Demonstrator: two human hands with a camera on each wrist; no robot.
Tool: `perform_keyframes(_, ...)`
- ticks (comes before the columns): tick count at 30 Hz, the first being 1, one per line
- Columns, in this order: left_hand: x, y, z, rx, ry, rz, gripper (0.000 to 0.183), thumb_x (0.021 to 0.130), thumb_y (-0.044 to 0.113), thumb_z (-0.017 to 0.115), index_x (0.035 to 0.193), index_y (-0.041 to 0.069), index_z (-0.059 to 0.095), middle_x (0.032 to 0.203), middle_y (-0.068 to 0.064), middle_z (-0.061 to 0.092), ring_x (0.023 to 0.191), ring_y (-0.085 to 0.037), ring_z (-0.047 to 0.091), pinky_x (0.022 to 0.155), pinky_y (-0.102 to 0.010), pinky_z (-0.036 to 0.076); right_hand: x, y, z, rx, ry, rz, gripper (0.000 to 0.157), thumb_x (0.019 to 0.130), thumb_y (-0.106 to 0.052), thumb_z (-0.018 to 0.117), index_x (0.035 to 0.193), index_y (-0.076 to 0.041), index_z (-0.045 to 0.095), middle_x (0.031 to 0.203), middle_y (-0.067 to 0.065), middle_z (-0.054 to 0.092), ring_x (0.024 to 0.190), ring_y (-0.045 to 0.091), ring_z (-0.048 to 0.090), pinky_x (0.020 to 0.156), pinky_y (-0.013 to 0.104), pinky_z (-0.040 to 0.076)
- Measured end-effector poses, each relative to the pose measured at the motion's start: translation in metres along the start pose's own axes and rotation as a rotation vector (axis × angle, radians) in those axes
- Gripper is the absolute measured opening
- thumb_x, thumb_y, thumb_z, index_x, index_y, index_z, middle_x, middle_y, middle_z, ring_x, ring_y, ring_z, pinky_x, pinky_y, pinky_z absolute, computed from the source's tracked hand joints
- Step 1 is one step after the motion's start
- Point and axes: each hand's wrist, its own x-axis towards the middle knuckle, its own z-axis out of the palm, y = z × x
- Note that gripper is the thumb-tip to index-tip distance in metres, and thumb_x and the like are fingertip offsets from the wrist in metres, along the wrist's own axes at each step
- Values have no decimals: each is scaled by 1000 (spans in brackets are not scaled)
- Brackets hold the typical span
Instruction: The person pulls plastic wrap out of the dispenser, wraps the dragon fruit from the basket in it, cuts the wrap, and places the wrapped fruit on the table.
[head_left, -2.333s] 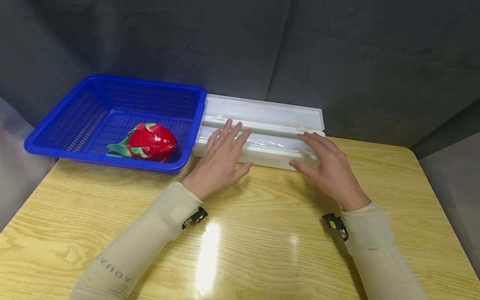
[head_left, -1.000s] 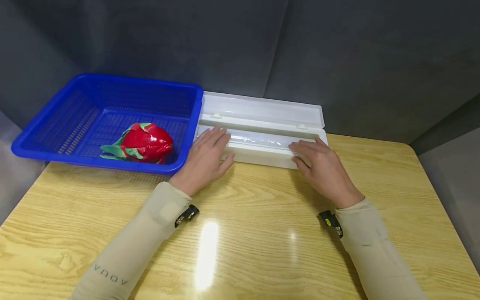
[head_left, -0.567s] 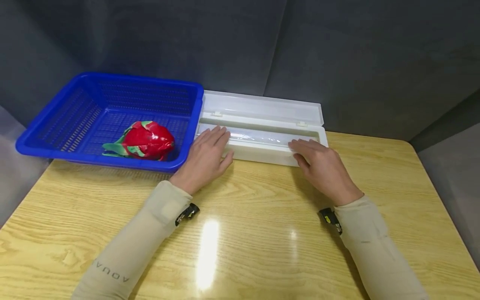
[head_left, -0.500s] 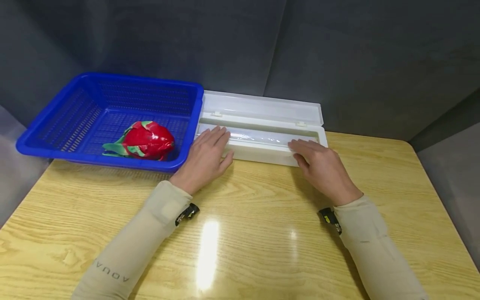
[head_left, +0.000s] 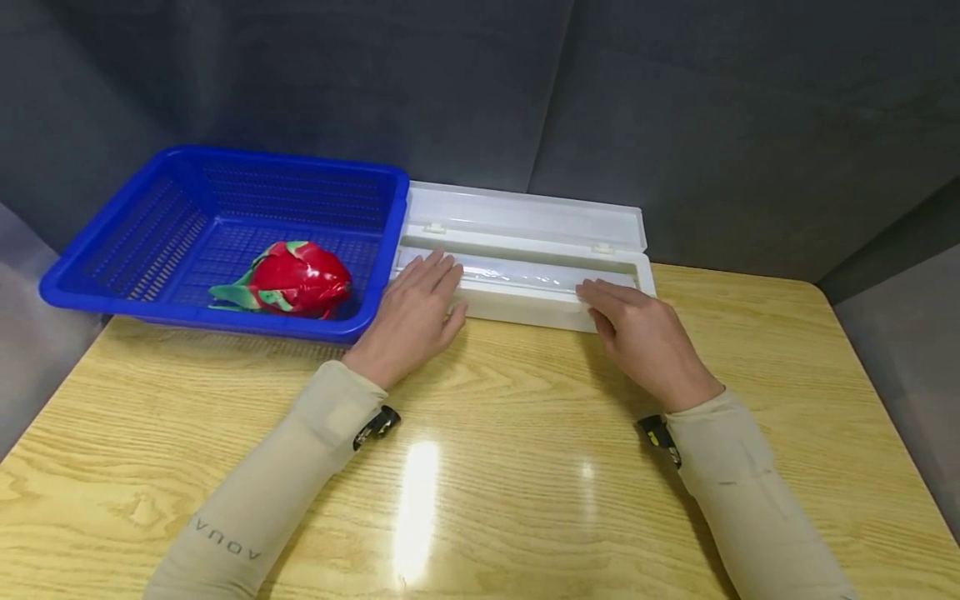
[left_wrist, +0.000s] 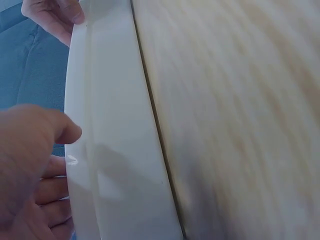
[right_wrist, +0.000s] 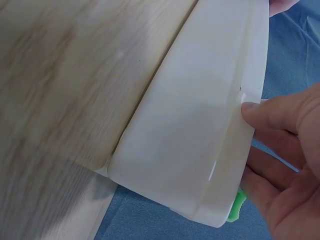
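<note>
A white cling film dispenser (head_left: pixel 521 310) lies along the back of the table, its lid (head_left: pixel 525 218) tipped back. Inside rests a roll of clear film (head_left: pixel 517 275). My left hand (head_left: pixel 412 312) lies over its left part, fingers extended across the roll and covering it there. In the left wrist view the thumb (left_wrist: pixel 67 130) hangs at the front rim, apart from the fingers. My right hand (head_left: pixel 648 337) is at the right end; its thumb (right_wrist: pixel 257 112) presses the upper front wall while its fingers sit behind the rim, pinching the edge. Any film between them is hidden.
A blue plastic basket (head_left: pixel 60 292) stands at the back left against the dispenser, with a red and green dragon fruit (head_left: pixel 303 279) in it. A dark curtain (head_left: pixel 675 125) hangs behind the wooden table (head_left: pixel 510 467). A green piece (right_wrist: pixel 237 206) shows beyond the dispenser's right end.
Both hands have come down from above the dispenser onto its front edge, the left one shifting left. In the last half second the right thumb has tucked closer to its fingers.
</note>
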Motion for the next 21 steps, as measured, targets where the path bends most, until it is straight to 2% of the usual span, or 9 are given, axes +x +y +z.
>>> perform_keyframes(9,1,0,1,42,75,3,34,104,10,57,135,1,64,142,-18,65,138,-32,60,122,-46,43,0,2,-1,-13,10,-25,32,90,7,70,120,-2,75,123,18,76,111,35,75,84,53,62)
perform_keyframes(21,0,3,0,62,50,-15,33,104,5,54,135,1,64,142,-17,66,137,-31,61,122,-44,43,-1,3,-4,-29,-6,-29,36,88,7,73,121,-6,76,122,15,77,107,34,76,79,53,62)
